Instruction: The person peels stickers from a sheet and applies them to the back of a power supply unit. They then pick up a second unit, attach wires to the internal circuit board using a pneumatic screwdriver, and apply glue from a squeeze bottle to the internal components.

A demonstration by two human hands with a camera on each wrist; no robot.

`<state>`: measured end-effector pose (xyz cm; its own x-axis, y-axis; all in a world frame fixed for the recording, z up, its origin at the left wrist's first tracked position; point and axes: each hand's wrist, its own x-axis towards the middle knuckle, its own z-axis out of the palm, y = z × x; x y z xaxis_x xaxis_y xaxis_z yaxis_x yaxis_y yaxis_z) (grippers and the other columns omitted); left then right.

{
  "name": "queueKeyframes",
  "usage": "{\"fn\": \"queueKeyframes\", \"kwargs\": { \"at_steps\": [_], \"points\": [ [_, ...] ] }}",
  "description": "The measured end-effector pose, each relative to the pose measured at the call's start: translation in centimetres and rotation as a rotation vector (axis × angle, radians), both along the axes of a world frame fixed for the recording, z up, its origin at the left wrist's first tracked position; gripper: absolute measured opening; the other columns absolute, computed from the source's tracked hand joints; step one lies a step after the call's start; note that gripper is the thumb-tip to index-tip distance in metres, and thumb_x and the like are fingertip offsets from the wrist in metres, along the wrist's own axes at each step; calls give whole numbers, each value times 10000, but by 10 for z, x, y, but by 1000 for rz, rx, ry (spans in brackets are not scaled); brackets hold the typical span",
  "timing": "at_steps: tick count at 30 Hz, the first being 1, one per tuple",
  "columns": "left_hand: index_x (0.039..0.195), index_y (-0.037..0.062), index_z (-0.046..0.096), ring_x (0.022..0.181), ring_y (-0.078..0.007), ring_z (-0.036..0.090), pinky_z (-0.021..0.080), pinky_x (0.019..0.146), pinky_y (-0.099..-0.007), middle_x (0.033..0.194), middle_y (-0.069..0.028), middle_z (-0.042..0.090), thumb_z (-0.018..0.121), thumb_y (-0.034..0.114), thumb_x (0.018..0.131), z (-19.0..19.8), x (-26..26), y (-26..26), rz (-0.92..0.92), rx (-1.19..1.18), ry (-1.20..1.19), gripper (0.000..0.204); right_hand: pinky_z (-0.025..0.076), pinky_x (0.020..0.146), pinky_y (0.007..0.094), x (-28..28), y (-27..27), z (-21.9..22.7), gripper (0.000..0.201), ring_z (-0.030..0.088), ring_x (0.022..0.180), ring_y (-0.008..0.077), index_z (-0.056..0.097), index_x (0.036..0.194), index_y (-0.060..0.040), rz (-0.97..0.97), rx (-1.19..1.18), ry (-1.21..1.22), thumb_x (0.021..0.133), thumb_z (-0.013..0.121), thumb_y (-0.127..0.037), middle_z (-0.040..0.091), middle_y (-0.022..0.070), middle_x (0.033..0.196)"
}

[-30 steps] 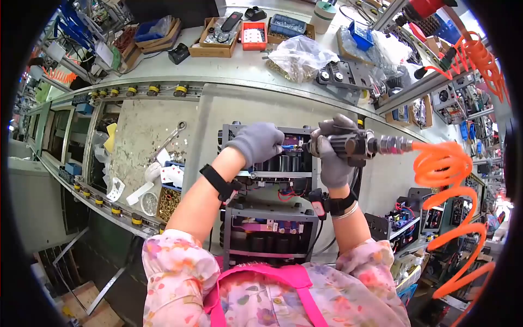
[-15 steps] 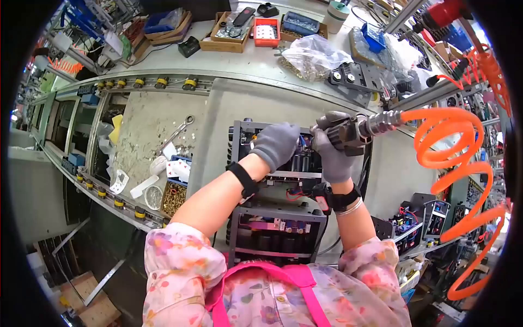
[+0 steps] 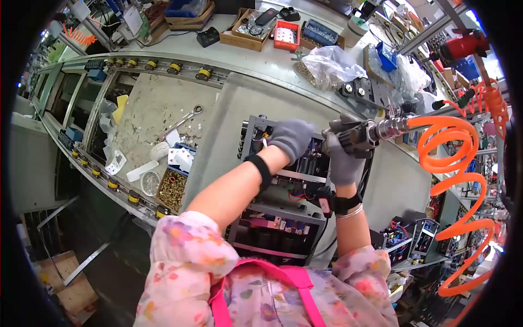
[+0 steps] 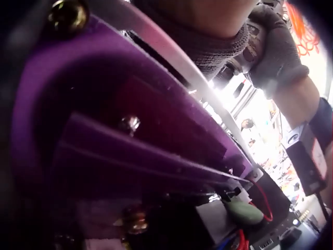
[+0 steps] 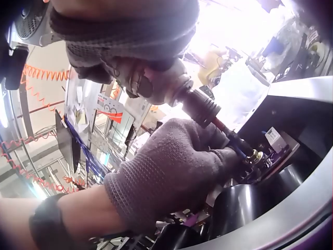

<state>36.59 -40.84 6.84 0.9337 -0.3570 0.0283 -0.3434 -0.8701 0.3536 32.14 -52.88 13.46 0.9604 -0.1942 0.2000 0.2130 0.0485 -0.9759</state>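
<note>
In the head view my gloved right hand [image 3: 344, 161] grips an air screwdriver [image 3: 357, 136], fed by an orange coiled hose [image 3: 436, 140]. Across from it, my gloved left hand [image 3: 294, 140] is over an open metal chassis [image 3: 305, 177]. The right wrist view shows the left fingers curled around the thin driver bit [image 5: 238, 145]. Its tip meets a brass-coloured fastener [image 5: 256, 155] inside the chassis, beside black cylinders [image 5: 237, 205]. A purple sheet [image 4: 104, 57] fills much of the left wrist view, under the left wrist.
A second chassis [image 3: 278, 204] stands nearer the body. To the left lie a wrench [image 3: 182, 122] and a box of brass fasteners [image 3: 173, 189]. Along the back bench are a red bin [image 3: 286, 35], a plastic bag [image 3: 332, 65] and a black bracket [image 3: 368, 92]. Another unit [image 3: 400, 234] sits at right.
The head view has turned, so the bench things sit further right. My hands have come closer together over the chassis, and the blue part seen between them earlier is hidden.
</note>
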Motion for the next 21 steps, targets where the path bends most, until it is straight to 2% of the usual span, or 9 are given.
{"fn": "queueKeyframes", "kwargs": {
  "at_steps": [2, 4, 10, 11, 14, 15, 18, 20, 21],
  "points": [
    [896, 101, 642, 799, -329, 653, 511, 700, -415, 831, -137, 667, 607, 266, 808, 25, 3, 25, 54, 23, 236, 191, 503, 759, 269, 2, -3, -7, 400, 594, 845, 117, 534, 1115, 1, 16, -8, -41, 739, 634, 96, 613, 76, 936],
    [871, 98, 635, 785, -327, 654, 515, 677, -413, 812, -136, 663, 590, 250, 818, 33, -1, 38, 68, 40, 224, 167, 498, 761, 266, -1, 0, -6, 393, 592, 844, 115, 537, 1114, 0, -14, 4, -10, 744, 628, 94, 615, 78, 942],
    [879, 90, 652, 766, -287, 675, 531, 622, -418, 829, -115, 682, 538, 126, 802, 10, -4, 26, 20, 175, -72, 143, 499, 750, 263, 0, 2, -8, 390, 590, 831, 110, 537, 1121, 0, -27, -35, 0, 751, 628, 84, 618, 73, 940],
    [936, 67, 623, 731, -309, 667, 531, 606, -413, 859, -151, 672, 531, 132, 833, 11, -2, 33, 8, 123, 8, 152, 500, 739, 258, 0, 2, -9, 390, 590, 824, 107, 537, 1123, 0, -25, -28, 1, 753, 627, 84, 618, 71, 934],
    [987, 65, 571, 733, -253, 668, 520, 602, -363, 805, -161, 647, 494, 166, 904, 12, -14, 57, 272, -415, 67, 152, 499, 697, 240, 2, 2, -2, 398, 589, 803, 102, 533, 1132, 3, -10, 4, 11, 754, 624, 87, 616, 69, 919],
    [1072, 25, 523, 789, -220, 662, 545, 660, -321, 916, -173, 637, 478, 134, 926, 66, -25, 71, 412, -778, 681, 187, 498, 682, 233, 0, 2, 1, 403, 589, 796, 101, 531, 1136, 4, -6, 19, 21, 753, 623, 89, 615, 68, 915],
    [1089, -11, 495, 832, -213, 655, 573, 696, -323, 996, -181, 617, 483, 100, 924, 53, -57, 96, 338, -1538, 903, 199, 499, 576, 276, -2, -1, 23, 466, 588, 686, 141, 459, 1207, 1, -29, -42, 58, 763, 572, 88, 590, 113, 933],
    [1090, -31, 479, 819, -242, 661, 592, 659, -321, 1023, -200, 611, 464, 94, 941, 53, -75, 88, 402, -1607, 920, 195, 519, 796, 400, -6, 2, 36, 457, 596, 791, 176, 450, 1236, 4, 72, 172, -219, 785, 523, 24, 590, 123, 966],
    [1096, -29, 477, 812, -240, 663, 591, 636, -314, 1022, -201, 613, 463, 102, 945, 60, -83, 83, 425, -1594, 936, 200, 511, 814, 415, -11, 6, 46, 463, 593, 807, 181, 443, 1248, 1, 109, 234, -279, 790, 512, 4, 589, 123, 977]
  ]
}}
